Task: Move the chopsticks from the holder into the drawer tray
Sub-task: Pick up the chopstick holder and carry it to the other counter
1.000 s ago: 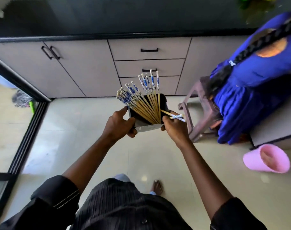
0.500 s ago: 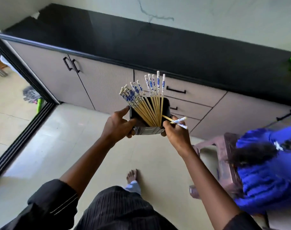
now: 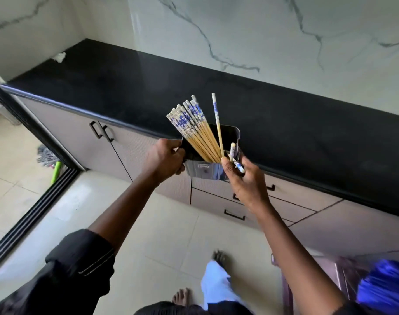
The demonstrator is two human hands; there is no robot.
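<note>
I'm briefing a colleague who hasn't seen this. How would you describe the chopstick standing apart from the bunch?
Before the black counter, the left hand grips a metal holder. Most chopsticks in it fan leftward as a bunch; the lone chopstick stands nearly upright right of them, apart, its blue-patterned tip highest.

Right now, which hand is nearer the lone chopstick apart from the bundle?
Right. The right hand is at the lower end of the lone chopstick; the left hand grips the far side of the holder, beyond the bundle.
</note>
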